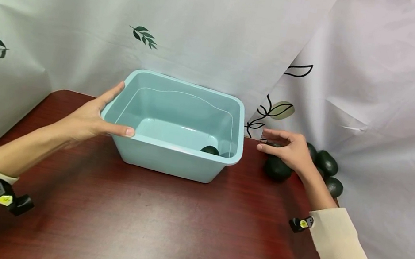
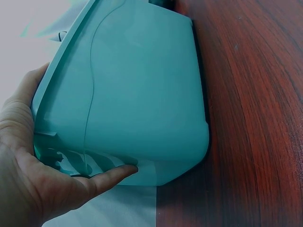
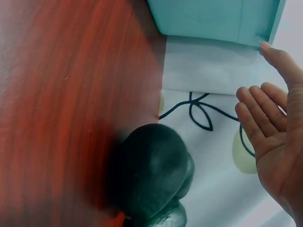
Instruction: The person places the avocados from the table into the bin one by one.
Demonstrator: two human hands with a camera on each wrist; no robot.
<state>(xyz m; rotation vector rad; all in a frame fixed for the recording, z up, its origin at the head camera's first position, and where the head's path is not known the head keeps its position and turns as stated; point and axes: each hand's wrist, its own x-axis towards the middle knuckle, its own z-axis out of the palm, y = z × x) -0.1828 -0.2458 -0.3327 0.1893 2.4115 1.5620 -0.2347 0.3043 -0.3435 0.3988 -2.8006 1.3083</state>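
A light blue plastic tub (image 1: 164,159) stands on the table, with one dark green avocado (image 1: 210,149) visible inside near its front right corner. My left hand (image 1: 92,119) holds the tub's left end, thumb over the front rim and fingers along the left side. In the left wrist view, the hand (image 2: 52,184) spans the tub's end. To the right of the tub, my right hand (image 1: 287,148) is empty, its fingers loosely bent above a dark avocado (image 1: 278,169). The right wrist view shows the palm (image 3: 279,151) apart from the avocado (image 3: 154,165).
Several more avocados (image 1: 326,163) lie behind and beside my right hand at the table's right edge. A white cloth (image 1: 214,27) with leaf prints hangs behind the reddish-brown wooden table (image 1: 161,225).
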